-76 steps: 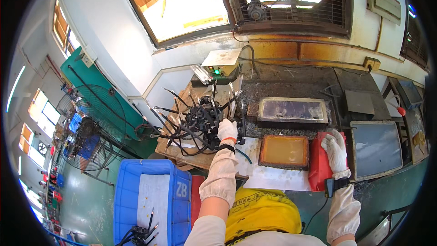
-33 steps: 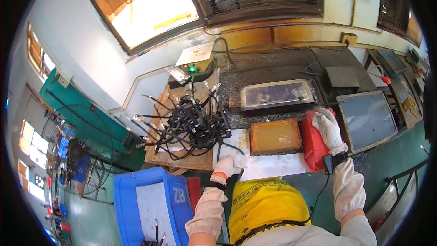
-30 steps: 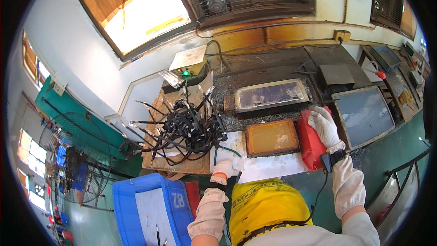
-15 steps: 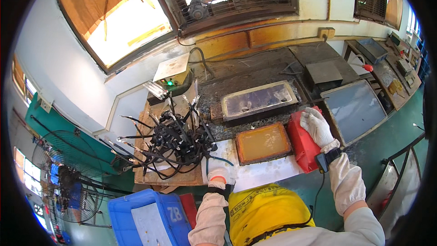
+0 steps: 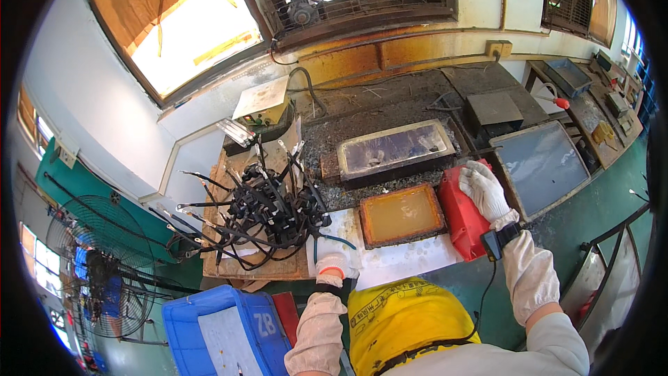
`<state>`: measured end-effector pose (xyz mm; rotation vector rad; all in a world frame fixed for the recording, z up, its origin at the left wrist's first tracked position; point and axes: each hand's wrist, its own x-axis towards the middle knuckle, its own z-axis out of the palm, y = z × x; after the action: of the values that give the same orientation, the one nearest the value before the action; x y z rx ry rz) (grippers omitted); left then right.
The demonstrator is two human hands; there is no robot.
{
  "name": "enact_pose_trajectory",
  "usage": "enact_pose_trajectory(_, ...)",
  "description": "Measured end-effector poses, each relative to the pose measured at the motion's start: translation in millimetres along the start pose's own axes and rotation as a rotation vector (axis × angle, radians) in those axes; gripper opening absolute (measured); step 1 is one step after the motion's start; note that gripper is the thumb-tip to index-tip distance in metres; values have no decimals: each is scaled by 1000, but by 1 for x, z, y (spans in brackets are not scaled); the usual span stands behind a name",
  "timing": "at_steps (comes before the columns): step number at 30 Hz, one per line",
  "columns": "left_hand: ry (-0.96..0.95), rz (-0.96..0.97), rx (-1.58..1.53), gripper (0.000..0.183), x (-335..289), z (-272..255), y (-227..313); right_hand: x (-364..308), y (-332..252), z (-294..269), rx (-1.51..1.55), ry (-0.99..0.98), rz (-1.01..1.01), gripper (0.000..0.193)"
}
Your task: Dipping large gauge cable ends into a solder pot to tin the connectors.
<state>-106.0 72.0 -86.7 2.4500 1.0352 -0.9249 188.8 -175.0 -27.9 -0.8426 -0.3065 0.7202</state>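
Our right hand (image 5: 482, 189) rests loosely open on the red box (image 5: 465, 224), probably steadying it, at the amber tray's (image 5: 364, 226) three o'clock; left hand (image 5: 336, 263) over white paper (image 5: 417, 255); its grip we cannot tell.

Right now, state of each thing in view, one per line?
Left hand: gloved, over the white paper; grip unclear.
Right hand: gloved, resting on the red box.
Red box: under right hand; whether open, can't tell.
Black cables: heaped, tangled, ends sticking out.
White paper: flat, stained.
Amber tray: uncovered, contents showing.
Grey tray: uncovered, contents showing.
Blue bin: open-topped, white sheet inside.
Floor fan: upright; spinning or not, can't tell.
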Motion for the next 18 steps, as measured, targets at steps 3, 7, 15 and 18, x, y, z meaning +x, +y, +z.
enact_pose_trajectory(3,-23,-3,-3,61,5,3,-2,-1,0,0,-10,6,-5,32)
enact_pose_trajectory(7,45,46,0,62,3,6,-6,-3,-1,4,-15,12,-5,31)
enact_pose_trajectory(15,-10,6,-5,61,2,2,-1,-1,0,0,-16,12,-18,31)
enact_pose_trajectory(18,-3,3,4,59,7,6,-2,-1,0,-2,-19,-11,-19,34)
